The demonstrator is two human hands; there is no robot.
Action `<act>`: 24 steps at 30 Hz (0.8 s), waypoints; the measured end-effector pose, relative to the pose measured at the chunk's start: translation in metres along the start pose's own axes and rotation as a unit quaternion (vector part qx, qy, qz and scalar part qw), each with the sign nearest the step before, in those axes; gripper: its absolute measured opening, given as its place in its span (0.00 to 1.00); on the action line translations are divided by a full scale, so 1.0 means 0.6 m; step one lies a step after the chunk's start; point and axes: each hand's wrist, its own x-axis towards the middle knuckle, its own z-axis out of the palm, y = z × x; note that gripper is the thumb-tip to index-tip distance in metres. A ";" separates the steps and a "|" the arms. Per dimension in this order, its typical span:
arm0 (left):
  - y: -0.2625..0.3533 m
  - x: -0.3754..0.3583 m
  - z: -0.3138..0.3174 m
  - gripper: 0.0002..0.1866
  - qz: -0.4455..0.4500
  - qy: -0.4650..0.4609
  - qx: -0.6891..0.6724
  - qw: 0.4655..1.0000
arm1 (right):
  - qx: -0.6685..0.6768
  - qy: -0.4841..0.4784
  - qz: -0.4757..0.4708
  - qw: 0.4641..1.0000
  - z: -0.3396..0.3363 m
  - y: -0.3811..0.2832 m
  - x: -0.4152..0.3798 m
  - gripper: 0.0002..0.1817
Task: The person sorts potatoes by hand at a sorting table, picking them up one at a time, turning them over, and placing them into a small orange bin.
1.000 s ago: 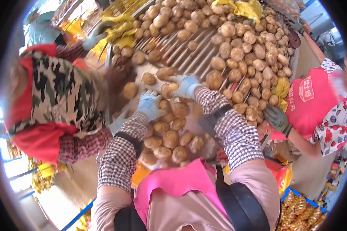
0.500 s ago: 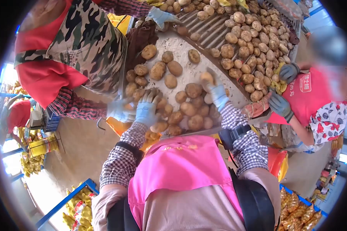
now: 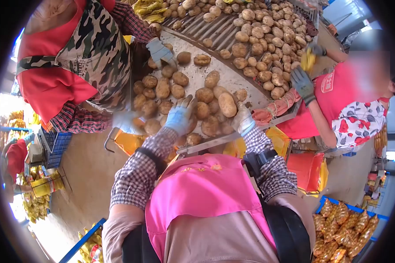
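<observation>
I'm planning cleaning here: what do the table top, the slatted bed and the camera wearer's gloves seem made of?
Table top: probably sheet metal, worn and matte, judging by its pale, scuffed face and thin rim. Slatted bed: likely metal too, its grey bars catching pale highlights. Gloves: perhaps coated fabric, given their matte blue look; texture unclear.

The left hand (image 3: 180,117) lies over potatoes (image 3: 202,110) on the counter (image 3: 234,72); the right hand (image 3: 242,119) sits just beside a long potato (image 3: 227,104). A co-worker (image 3: 66,83) in a camouflage apron (image 3: 102,57) reaches in from the left.
</observation>
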 end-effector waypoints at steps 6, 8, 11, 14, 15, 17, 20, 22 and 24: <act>-0.003 0.013 0.003 0.15 -0.076 -0.080 0.091 0.990 | -0.092 -0.099 -0.067 0.989 0.009 0.005 -0.068 0.21; 0.014 -0.023 -0.012 0.15 -0.082 -0.060 0.098 0.990 | -0.160 -0.080 -0.053 0.982 -0.053 0.002 -0.035 0.22; 0.008 -0.040 -0.027 0.19 -0.104 -0.073 0.064 0.990 | -0.206 -0.087 -0.102 0.969 -0.056 0.010 -0.029 0.27; -0.020 -0.009 -0.034 0.30 -0.209 0.002 0.057 0.976 | -0.176 -0.094 -0.145 0.969 -0.068 0.025 0.008 0.26; -0.023 0.004 -0.036 0.30 -0.206 0.003 0.056 0.977 | -0.176 -0.092 -0.148 0.969 -0.059 0.027 0.012 0.26; -0.019 0.033 -0.046 0.33 -0.218 -0.054 0.066 0.972 | -0.153 -0.106 -0.109 0.976 -0.026 0.026 0.012 0.25; -0.002 0.061 -0.053 0.35 -0.233 -0.077 0.047 0.968 | -0.232 -0.165 -0.164 0.944 0.028 -0.003 -0.052 0.24; -0.006 0.065 -0.055 0.35 -0.231 -0.051 0.034 0.971 | -0.177 -0.172 -0.114 0.962 0.048 -0.007 -0.073 0.23; -0.008 0.072 -0.058 0.33 -0.312 -0.062 -0.010 0.948 | -0.108 -0.185 -0.087 0.973 0.048 -0.008 -0.076 0.22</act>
